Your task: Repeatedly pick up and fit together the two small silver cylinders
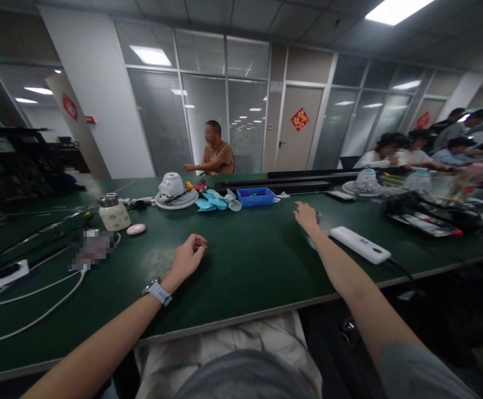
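Both bare hands lie on a dark green workbench (241, 277), with a blue plastic tray (255, 197) standing near its far side. The right hand (306, 217) is the closer of the two to the tray, in front of it and to the right. Its fingers curve down and away, and a small grey object (318, 216) shows just beside them, so whether they close on it cannot be told from this angle. A white power bank (360, 244) with a black cable lies near that hand, further to the right of the tray. The left hand (187, 257), with a wristwatch (157, 292) on a pale strap, rests well in front of the tray and to its left, its fingers loosely curled around nothing. Just left of the tray lie light-blue fan blades (216, 203), and beyond them stands a white desk fan (171, 188) (its round grille lies flat on the bench). Further left sit a cream insulated mug (114, 213) with a metal lid and a small pink disc (136, 229). A second white fan (365, 182) stands well right of the tray, and a co-worker in a brown shirt (215, 155) sits beyond it, one hand on the far end of the bench.
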Action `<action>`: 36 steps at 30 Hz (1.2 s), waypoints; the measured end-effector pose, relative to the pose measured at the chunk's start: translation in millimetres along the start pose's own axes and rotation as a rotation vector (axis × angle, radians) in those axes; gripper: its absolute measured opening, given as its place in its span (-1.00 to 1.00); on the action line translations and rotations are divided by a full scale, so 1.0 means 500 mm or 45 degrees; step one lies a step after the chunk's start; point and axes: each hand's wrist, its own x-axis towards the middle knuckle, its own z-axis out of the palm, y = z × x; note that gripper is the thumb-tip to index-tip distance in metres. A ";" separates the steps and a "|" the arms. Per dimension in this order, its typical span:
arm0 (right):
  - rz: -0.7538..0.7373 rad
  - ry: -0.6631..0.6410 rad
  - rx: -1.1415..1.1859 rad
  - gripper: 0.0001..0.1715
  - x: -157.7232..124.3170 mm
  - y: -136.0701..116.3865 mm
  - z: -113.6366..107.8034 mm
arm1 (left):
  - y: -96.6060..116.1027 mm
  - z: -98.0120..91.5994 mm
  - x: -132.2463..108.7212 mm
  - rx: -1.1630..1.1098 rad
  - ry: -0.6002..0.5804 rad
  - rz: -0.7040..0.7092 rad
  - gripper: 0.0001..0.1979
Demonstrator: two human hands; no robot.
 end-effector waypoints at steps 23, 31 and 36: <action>-0.992 -0.274 1.391 -0.17 -0.301 -0.378 -0.070 | 0.075 0.011 -0.014 -0.237 -0.078 0.310 -0.61; -0.929 -0.309 1.380 -0.17 -0.309 -0.373 -0.070 | 0.063 -0.002 0.024 -0.206 0.135 0.240 -0.66; -0.865 -0.266 1.389 -0.29 -0.316 -0.373 -0.073 | 0.003 0.020 0.029 -0.133 -0.037 0.118 -0.63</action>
